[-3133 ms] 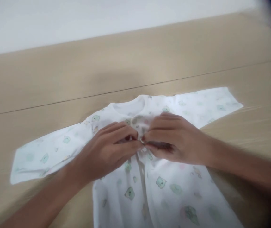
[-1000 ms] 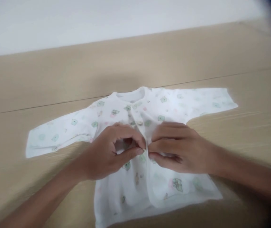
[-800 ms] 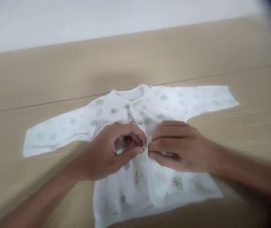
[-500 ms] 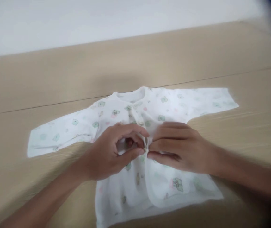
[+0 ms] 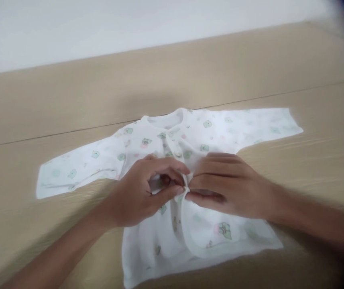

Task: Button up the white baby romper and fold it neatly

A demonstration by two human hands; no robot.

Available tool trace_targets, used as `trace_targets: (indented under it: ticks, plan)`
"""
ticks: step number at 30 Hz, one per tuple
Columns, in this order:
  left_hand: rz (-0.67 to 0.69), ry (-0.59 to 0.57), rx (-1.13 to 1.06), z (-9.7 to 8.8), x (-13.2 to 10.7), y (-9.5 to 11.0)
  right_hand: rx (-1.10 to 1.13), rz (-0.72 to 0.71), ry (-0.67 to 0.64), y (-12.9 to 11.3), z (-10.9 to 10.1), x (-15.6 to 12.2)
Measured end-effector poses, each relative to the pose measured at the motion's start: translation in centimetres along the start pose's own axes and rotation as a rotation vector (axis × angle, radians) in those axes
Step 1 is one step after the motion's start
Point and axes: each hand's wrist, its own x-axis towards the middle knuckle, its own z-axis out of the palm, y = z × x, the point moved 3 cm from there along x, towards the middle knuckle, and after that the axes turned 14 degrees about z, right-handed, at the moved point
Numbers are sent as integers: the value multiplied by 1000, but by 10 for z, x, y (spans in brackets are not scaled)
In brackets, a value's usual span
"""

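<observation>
A white long-sleeved baby shirt (image 5: 220, 237) with green and pink animal prints lies spread out, its neckline away from me and both sleeves stretched sideways. Its front opening runs down the middle, and a button (image 5: 178, 154) shows on the upper placket. My left hand (image 5: 147, 190) pinches the placket edge between thumb and fingers at mid-front. My right hand (image 5: 228, 184) grips the same edge from the other side, its fingertips almost meeting the left ones. A small pale fastening, probably a button, sits between the fingertips, mostly hidden.
Under the shirt is a tan, smooth surface (image 5: 54, 104) with a thin dark seam crossing it behind the collar. A pale white area (image 5: 99, 32) borders it at the far side. Dark blur covers the right edge of the view.
Both hands stay at the same spot on the placket with only slight finger shifts. The lower front edge of the shirt has folded and curved a little more.
</observation>
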Motion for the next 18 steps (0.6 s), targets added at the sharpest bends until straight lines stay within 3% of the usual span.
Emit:
trace_targets:
  ticks: [11,18]
  plan:
    - [-19,24,-51,0,-1,4,-24,4,3,-3,-1,0]
    - [-134,111,-73,4,1,11,17,38,-32,-1,-1,1]
